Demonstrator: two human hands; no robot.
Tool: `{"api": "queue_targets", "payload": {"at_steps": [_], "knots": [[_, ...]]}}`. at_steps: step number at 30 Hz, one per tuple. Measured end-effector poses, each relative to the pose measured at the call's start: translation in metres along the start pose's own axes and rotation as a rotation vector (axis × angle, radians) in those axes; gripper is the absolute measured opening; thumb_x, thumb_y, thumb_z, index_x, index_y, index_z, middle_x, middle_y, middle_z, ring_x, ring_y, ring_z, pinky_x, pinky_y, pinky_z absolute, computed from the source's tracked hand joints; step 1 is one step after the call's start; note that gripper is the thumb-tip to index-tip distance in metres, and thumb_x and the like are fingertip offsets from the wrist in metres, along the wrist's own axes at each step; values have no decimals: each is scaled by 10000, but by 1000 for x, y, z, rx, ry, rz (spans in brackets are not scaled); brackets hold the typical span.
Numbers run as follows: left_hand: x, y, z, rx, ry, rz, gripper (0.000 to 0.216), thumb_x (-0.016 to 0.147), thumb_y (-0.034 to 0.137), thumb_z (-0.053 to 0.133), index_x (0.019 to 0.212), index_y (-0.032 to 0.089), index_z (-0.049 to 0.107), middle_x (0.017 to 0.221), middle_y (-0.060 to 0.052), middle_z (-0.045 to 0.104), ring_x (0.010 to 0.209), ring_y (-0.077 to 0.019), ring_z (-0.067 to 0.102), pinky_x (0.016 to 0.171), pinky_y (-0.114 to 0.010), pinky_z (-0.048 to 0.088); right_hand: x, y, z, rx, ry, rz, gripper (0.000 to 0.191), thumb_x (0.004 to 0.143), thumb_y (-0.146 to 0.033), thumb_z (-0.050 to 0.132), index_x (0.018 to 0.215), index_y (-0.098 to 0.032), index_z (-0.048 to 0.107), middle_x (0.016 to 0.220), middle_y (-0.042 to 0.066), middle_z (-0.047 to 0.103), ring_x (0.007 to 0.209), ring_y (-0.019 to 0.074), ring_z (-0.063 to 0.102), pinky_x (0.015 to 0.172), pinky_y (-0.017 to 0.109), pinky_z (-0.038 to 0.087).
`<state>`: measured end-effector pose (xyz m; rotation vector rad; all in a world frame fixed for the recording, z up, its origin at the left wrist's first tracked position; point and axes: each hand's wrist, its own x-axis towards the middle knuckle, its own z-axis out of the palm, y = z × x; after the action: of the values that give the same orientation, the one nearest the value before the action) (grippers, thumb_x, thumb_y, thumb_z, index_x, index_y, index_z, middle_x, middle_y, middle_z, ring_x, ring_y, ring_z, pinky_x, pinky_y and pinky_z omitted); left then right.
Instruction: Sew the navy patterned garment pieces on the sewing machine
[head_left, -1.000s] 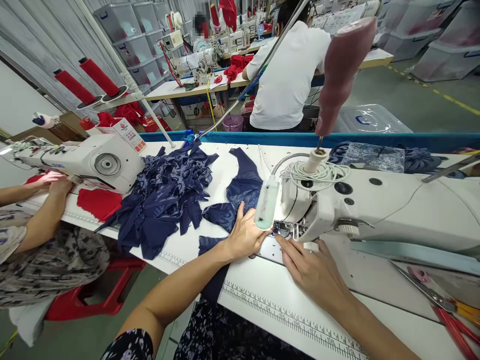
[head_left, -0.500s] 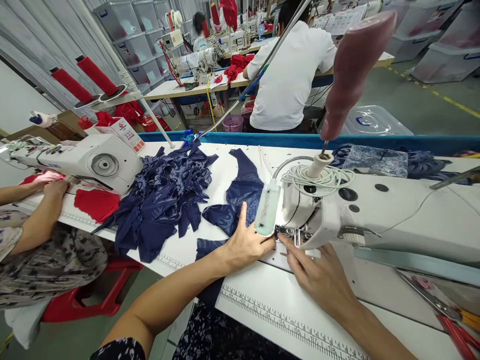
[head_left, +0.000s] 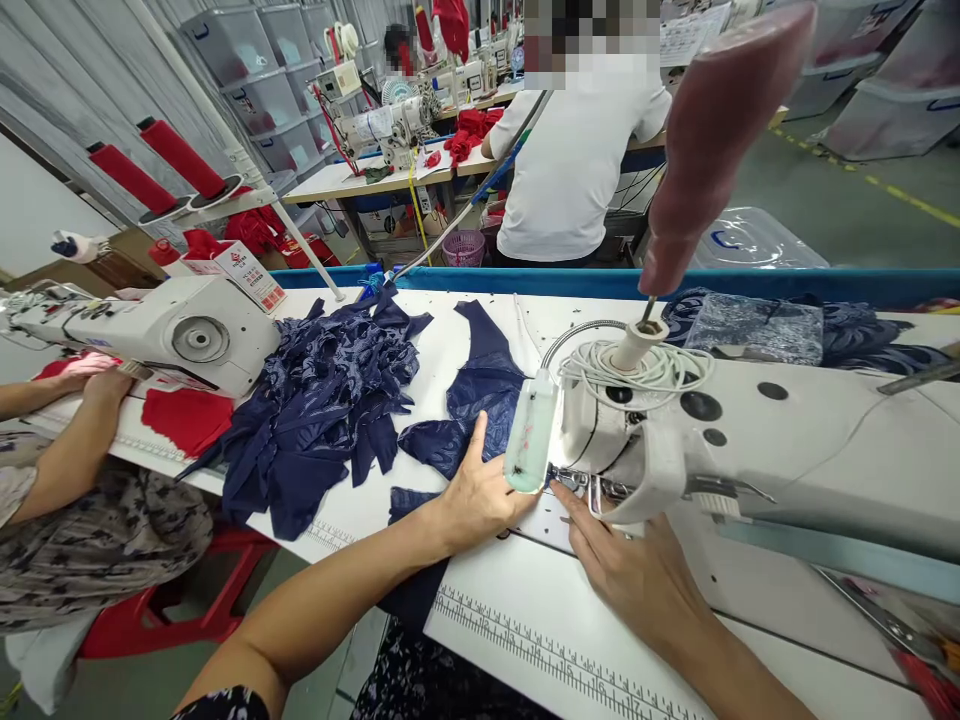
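A navy fabric piece (head_left: pixel 487 375), partly patterned, lies left of the needle area of a white sewing machine (head_left: pixel 810 425). My left hand (head_left: pixel 476 500) is closed on its near part, one finger pointing up over the cloth. A pale green translucent guard (head_left: pixel 531 435) hides some of its fingertips. My right hand (head_left: pixel 637 565) reaches in from the right, its fingertips together at the fabric edge beside the metal presser foot (head_left: pixel 592 485). Its other fingers are partly hidden under the machine head. Only a sliver of cloth shows at the foot.
A heap of navy fabric pieces (head_left: pixel 322 390) lies to the left. Beyond it, a co-worker's hands (head_left: pixel 101 380) work at another sewing machine (head_left: pixel 187 335) with red cloth. Scissors (head_left: pixel 892 620) lie at the right. A pink-handled tool (head_left: pixel 705 140) stands upright on the machine. A person in white (head_left: pixel 577 160) sits ahead.
The view has shifted slightly, so the machine sits a little lower. Both hands keep nearly the same place at the presser foot, and the cloth has barely moved.
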<state>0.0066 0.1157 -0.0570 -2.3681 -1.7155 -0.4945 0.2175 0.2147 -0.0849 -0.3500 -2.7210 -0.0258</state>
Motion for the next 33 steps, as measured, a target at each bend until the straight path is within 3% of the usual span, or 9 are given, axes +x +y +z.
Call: {"api": "queue_targets", "payload": {"at_steps": [4, 8, 11, 14, 17, 19, 23, 28, 33], "knots": [[5, 0, -2, 18, -18, -39, 259, 964, 112, 431, 1034, 191, 667, 810, -29, 659, 870, -179, 629, 1091, -660, 322, 1, -3, -5, 27, 129, 5, 291, 952, -145, 436, 1105, -185, 681, 924, 98, 681, 895, 225, 593, 865, 431, 389], [5, 1, -2, 83, 9, -63, 287, 978, 104, 400, 1065, 190, 659, 791, -17, 654, 821, -160, 610, 1109, -732, 191, 4, -9, -16, 60, 289, -28, 215, 920, -79, 524, 1073, -142, 661, 853, 77, 666, 894, 223, 601, 868, 413, 413], [6, 1, -1, 118, 30, -74, 265, 986, 125, 408, 989, 193, 665, 759, -1, 644, 799, -150, 596, 1114, -751, 115, 6, -8, -20, 100, 363, -23, 138, 888, -64, 584, 992, -135, 638, 814, 72, 645, 836, 216, 592, 797, 386, 428], [8, -2, 0, 111, 7, -99, 274, 980, 117, 406, 924, 202, 661, 744, 5, 638, 813, -150, 595, 1113, -748, 126, 6, 0, -16, 92, 388, 68, 88, 914, -125, 544, 957, -145, 618, 767, 72, 621, 724, 204, 562, 649, 344, 421], [9, -7, 2, 78, -13, -98, 285, 953, 77, 406, 921, 203, 659, 736, 3, 644, 835, -161, 605, 1098, -761, 127, 2, 12, -9, 60, 337, 168, 221, 934, -132, 393, 923, -153, 613, 681, 68, 572, 557, 184, 473, 470, 316, 275], [7, -9, 5, 46, 2, -88, 297, 936, 58, 406, 951, 209, 662, 761, -2, 662, 864, -169, 617, 1096, -765, 107, -1, 17, -6, 69, 298, 201, 259, 925, -132, 355, 897, -162, 610, 677, 68, 564, 502, 170, 425, 451, 319, 216], [-1, -9, 10, 17, 30, -105, 337, 899, 36, 406, 1012, 222, 663, 932, -32, 696, 973, -179, 626, 1130, -718, 119, -1, 16, -7, 102, 281, 188, 219, 928, -148, 374, 926, -173, 592, 704, 47, 555, 517, 159, 436, 491, 321, 294], [-4, -8, 12, 4, 41, -131, 258, 906, 116, 450, 1044, 195, 654, 1008, -71, 670, 1038, -208, 609, 1142, -626, 245, 7, 7, -12, 115, 336, 66, 151, 950, -108, 434, 1024, -158, 556, 814, 56, 597, 760, 195, 564, 697, 346, 442], [6, -10, 16, -340, 30, -380, 96, 877, 191, 551, 892, 192, 646, 1001, -73, 657, 1067, -219, 588, 1099, -478, 373, 12, 8, -18, 5, 357, -186, 270, 947, -28, 430, 1043, -196, 618, 838, 38, 677, 784, 194, 582, 788, 386, 420]]}}
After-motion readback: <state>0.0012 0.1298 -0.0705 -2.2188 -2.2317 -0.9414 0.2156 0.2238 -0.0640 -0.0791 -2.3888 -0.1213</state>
